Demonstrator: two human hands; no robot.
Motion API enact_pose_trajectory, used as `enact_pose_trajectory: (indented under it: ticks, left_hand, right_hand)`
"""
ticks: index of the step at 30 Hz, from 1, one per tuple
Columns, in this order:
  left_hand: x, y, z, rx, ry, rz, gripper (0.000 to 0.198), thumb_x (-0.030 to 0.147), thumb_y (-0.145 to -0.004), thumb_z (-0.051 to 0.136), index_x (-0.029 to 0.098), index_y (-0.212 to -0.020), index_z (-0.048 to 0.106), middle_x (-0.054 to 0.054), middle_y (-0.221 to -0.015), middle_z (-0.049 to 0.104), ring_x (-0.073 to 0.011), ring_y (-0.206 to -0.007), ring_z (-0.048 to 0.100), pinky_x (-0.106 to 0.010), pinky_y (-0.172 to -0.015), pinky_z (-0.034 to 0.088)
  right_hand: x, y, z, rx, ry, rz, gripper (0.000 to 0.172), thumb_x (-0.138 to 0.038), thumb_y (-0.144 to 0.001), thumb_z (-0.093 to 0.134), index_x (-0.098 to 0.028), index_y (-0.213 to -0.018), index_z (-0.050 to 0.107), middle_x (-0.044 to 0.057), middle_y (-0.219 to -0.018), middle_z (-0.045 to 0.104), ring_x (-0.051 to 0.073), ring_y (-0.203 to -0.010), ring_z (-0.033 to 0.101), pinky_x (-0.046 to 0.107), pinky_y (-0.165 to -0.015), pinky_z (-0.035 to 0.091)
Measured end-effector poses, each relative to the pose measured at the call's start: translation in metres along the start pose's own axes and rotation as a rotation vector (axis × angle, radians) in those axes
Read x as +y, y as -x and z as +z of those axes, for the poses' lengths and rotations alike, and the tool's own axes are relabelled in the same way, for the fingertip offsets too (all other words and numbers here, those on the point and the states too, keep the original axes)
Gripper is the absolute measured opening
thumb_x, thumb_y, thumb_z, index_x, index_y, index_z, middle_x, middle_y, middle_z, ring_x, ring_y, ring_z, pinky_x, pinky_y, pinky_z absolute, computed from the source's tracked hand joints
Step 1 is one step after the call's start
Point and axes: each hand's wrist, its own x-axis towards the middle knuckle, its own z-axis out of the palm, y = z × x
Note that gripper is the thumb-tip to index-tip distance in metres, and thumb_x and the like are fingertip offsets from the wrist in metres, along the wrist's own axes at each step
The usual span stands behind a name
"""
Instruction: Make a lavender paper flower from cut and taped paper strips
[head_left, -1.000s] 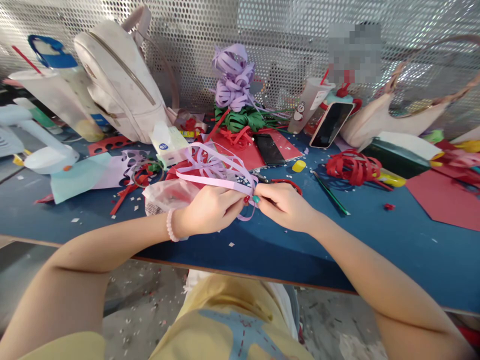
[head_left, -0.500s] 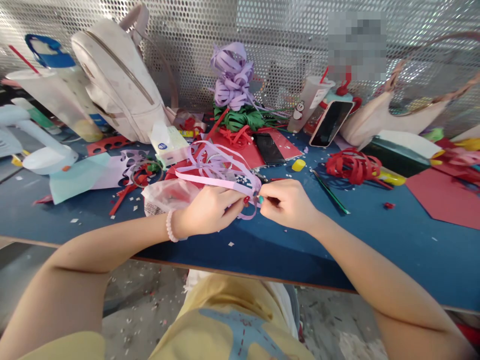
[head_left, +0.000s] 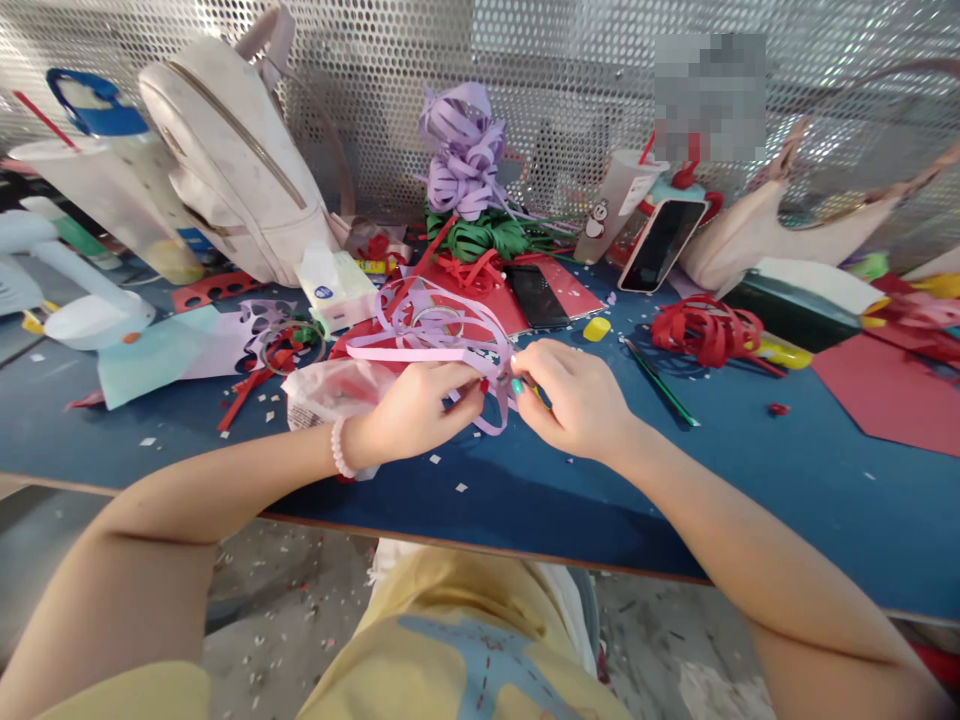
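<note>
A loose bundle of looped purple paper strips [head_left: 420, 354] is between my hands, just above the blue table. My left hand [head_left: 421, 410], with a beaded bracelet at the wrist, pinches the strips near their gathered end. On the other side of that end, my right hand [head_left: 574, 400] has thumb and forefinger closed on the strips. My fingers partly hide where the strips meet. Under the bundle's left side lies a crumpled clear plastic bag [head_left: 330, 390]. Purple paper curls [head_left: 465, 150] stand behind, above green paper curls [head_left: 487, 238].
A black phone [head_left: 536, 297] lies on red paper, and another phone [head_left: 663, 245] leans upright. Red paper curls [head_left: 705, 330], a green pencil [head_left: 664, 385] and a yellow cap [head_left: 597, 329] are to the right. A tissue pack [head_left: 337, 290] and white backpack [head_left: 232, 160] are at left.
My right hand's fingers have opened out a little, and its grip has shifted slightly. My left hand has moved slightly left with the strips.
</note>
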Motion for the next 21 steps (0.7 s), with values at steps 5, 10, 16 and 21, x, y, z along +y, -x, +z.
enact_pose_trajectory:
  ticks: [5, 10, 16, 21]
  left_hand:
    - [-0.0004, 0.0024, -0.0007, -0.040, -0.059, 0.023, 0.011, 0.010, -0.079, 0.050, 0.015, -0.073, 0.057, 0.002, -0.061, 0.056, -0.0086, -0.054, 0.051, -0.020, -0.053, 0.041]
    - [0.0008, 0.0014, -0.0020, -0.059, -0.088, 0.090, 0.010, 0.008, -0.077, 0.046, 0.015, -0.075, 0.054, 0.003, -0.060, 0.053, -0.0088, -0.052, 0.048, -0.020, -0.051, 0.039]
    - [0.0007, 0.0009, -0.0020, -0.063, -0.100, 0.104, 0.010, 0.009, -0.076, 0.046, 0.015, -0.073, 0.053, 0.002, -0.059, 0.052, -0.0088, -0.051, 0.046, -0.020, -0.050, 0.039]
    - [-0.0002, 0.0018, -0.0013, -0.068, -0.099, 0.109, 0.010, 0.009, -0.076, 0.047, 0.014, -0.072, 0.054, 0.002, -0.059, 0.052, -0.0090, -0.052, 0.048, -0.020, -0.051, 0.040]
  right_hand:
    - [-0.0015, -0.0014, -0.0008, -0.064, 0.021, -0.025, 0.015, -0.011, -0.083, 0.037, -0.020, -0.076, 0.048, 0.003, -0.062, 0.054, 0.017, -0.061, 0.049, 0.027, -0.054, 0.036]
    - [-0.0025, -0.0018, -0.0002, -0.135, -0.012, -0.028, 0.018, -0.012, -0.084, 0.036, -0.020, -0.072, 0.046, 0.002, -0.062, 0.053, 0.016, -0.060, 0.046, 0.027, -0.055, 0.035]
    - [-0.0029, -0.0008, 0.0007, -0.146, -0.032, -0.037, 0.018, -0.012, -0.084, 0.036, -0.020, -0.072, 0.047, 0.003, -0.063, 0.053, 0.017, -0.062, 0.047, 0.028, -0.055, 0.034]
    - [-0.0028, -0.0007, 0.0008, -0.155, -0.027, -0.034, 0.018, -0.012, -0.084, 0.036, -0.021, -0.072, 0.046, 0.002, -0.064, 0.053, 0.016, -0.061, 0.046, 0.027, -0.056, 0.033]
